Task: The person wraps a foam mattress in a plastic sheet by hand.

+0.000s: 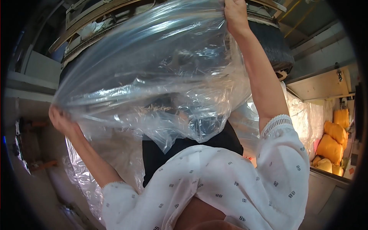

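A large clear plastic sheet (153, 73) is stretched between my two hands; whether it is a single sheet or a bag I cannot tell. My left hand (61, 119) grips one gathered edge low at the left, fingers closed. Raised at the top right, my right hand (235, 17) is closed on the opposite edge, its fingertips partly cut off by the picture's rim. Between them the plastic hangs in shiny folds, its lower part crumpled in front of my black trousers (230, 140).
Beyond the plastic stands a dark, wide roll-like form (272, 48) with wooden bars (103, 13) above it. More clear plastic (82, 180) hangs at the lower left. At the right, stuffed yellow sacks (330, 143) are stacked by a pale board (322, 84).
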{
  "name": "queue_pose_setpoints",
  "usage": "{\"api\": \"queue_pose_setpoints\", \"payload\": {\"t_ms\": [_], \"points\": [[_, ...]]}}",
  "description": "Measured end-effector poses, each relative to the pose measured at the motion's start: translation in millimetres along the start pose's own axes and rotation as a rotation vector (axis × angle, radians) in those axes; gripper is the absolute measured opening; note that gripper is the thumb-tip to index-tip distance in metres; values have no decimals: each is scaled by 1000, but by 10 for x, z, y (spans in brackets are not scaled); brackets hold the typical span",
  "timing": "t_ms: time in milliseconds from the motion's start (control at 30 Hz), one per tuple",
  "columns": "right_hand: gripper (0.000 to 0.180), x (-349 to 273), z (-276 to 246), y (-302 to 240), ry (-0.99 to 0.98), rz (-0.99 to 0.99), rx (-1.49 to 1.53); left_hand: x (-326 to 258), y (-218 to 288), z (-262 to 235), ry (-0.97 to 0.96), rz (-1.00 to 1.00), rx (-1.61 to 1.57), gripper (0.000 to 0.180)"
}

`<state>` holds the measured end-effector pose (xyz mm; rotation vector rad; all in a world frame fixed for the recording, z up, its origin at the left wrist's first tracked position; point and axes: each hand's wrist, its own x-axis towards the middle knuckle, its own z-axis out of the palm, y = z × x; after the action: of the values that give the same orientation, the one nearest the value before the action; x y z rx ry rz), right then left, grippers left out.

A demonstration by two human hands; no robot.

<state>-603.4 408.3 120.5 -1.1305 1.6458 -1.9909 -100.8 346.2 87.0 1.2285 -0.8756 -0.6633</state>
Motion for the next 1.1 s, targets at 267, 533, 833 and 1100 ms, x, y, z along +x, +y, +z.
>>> {"api": "queue_pose_setpoints", "payload": {"t_ms": [267,533,833,1100], "points": [[22,419,-639,1208,285,-160,-405,1005,-951,1261,-404,273,307,25],[24,663,-762,1232,242,-220,-764,1230,-983,1894,-395,274,380,29],[37,646,-658,1197,423,-135,-875,1389,-1040,1806,-267,439,795,36],[42,730,-736,1195,493,-120,-719,1302,-928,1750,-360,250,469,41]]}}
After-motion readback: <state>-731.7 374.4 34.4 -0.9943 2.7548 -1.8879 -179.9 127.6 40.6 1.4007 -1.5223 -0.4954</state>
